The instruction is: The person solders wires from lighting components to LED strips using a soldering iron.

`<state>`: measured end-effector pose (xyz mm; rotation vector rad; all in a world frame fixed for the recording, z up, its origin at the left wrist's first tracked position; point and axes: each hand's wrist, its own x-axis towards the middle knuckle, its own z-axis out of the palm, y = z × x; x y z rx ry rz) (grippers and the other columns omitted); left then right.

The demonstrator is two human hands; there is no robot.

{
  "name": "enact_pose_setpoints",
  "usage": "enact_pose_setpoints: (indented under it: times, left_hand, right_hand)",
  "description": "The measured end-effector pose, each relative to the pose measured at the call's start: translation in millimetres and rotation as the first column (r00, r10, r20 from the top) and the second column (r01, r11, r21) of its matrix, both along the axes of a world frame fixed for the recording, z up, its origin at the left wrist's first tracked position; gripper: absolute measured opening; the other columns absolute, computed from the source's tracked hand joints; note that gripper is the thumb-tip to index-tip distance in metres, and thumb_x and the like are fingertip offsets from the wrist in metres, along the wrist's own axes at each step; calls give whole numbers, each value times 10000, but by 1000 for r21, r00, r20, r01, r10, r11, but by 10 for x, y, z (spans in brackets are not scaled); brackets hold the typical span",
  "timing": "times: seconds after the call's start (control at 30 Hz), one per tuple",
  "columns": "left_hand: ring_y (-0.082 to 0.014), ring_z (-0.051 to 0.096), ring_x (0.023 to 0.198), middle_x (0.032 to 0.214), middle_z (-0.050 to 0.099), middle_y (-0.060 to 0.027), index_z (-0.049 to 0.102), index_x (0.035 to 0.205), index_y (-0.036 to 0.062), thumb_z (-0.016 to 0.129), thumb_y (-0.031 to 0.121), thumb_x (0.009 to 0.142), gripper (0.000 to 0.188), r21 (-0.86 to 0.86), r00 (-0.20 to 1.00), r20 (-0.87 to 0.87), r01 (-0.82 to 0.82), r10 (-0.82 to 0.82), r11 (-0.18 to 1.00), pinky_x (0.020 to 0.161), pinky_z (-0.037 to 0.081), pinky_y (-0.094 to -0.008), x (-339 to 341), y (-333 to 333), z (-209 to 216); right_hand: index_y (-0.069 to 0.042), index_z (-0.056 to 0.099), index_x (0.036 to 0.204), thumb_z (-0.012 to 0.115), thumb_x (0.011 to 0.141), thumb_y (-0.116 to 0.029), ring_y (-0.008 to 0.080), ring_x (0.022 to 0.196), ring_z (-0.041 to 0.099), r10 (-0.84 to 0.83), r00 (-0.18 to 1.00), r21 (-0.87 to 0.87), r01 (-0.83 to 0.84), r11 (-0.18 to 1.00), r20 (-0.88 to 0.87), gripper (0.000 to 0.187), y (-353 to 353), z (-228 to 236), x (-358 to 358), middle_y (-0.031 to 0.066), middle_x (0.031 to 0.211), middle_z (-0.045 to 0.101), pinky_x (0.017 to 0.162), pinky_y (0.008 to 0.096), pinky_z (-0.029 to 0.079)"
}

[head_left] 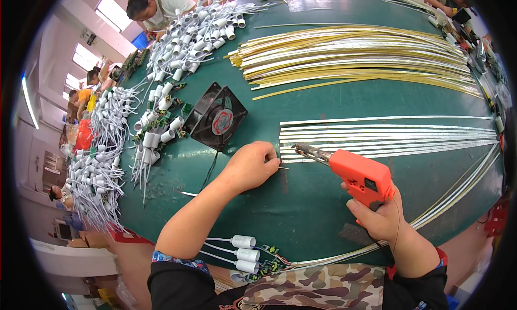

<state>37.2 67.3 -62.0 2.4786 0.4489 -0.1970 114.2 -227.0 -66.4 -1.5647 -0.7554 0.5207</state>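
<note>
My right hand (pixel 379 216) is wrapped around the grip of a red soldering gun (pixel 362 175). Its dark metal tip points left, over the near ends of a row of thin white LED strips (pixel 377 139) laid side by side. At the left ends of those strips my left hand (pixel 253 162) rests on the green table, fingers curled and closed. A short pale end pokes out beside its fingertips; what they hold is hidden.
A black square fan (pixel 216 117) stands left of the strips. White lamp caps with wires (pixel 186 43) are heaped along the left. A large bundle of yellow-backed strips (pixel 355 57) lies farther off. Several wired caps (pixel 246 254) lie near my body. Other people sit beyond the table (pixel 318 202).
</note>
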Motion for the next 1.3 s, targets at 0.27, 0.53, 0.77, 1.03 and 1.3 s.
enact_pose_setpoints:
  times: [0.27, 0.53, 0.77, 1.03, 1.3]
  left_hand:
    - [-254, 604, 918, 961, 579, -79, 659, 907, 47, 734, 117, 816, 137, -109, 979, 141, 160, -144, 981, 794, 485, -339, -111, 73, -27]
    - [-304, 594, 908, 934, 584, -91, 628, 856, 48, 728, 73, 806, 115, 123, 917, 287, 251, -276, 960, 808, 475, -384, -123, 31, -76]
    - [-276, 602, 905, 872, 610, -55, 640, 856, 74, 721, 39, 743, 143, 497, 735, 474, 230, -484, 837, 844, 449, -422, -164, 17, -204]
    - [-280, 612, 879, 868, 603, -57, 673, 929, 62, 710, -2, 714, 227, 488, 690, 492, 286, -531, 825, 821, 476, -428, -167, 35, -220]
    - [-298, 612, 884, 887, 603, -79, 670, 936, 47, 696, -25, 715, 235, 424, 715, 470, 331, -517, 843, 803, 495, -422, -159, 57, -231]
  right_hand:
    - [-4, 566, 1225, 746, 808, -140, 175, 744, 620, -51, 998, 30, 51, 998, 21, 474, 1, -56, -4, 86, 891, 652, 715, 323, 500]
    - [-10, 565, 1230, 741, 809, -123, 171, 747, 608, -43, 998, 9, 43, 999, 36, 470, 3, -60, 5, 80, 888, 639, 712, 318, 493]
    - [-8, 564, 1231, 740, 807, -115, 165, 752, 608, -39, 999, 3, 39, 999, 21, 472, 15, -66, -6, 78, 898, 639, 719, 316, 493]
    - [-1, 561, 1236, 741, 814, -119, 185, 808, 633, 2, 998, -66, -6, 998, -58, 474, 7, -26, -17, 106, 961, 670, 767, 322, 508]
    - [0, 538, 1252, 757, 811, -133, 238, 829, 677, 34, 998, -44, -32, 999, 54, 509, 53, -65, -43, 124, 954, 696, 786, 329, 520]
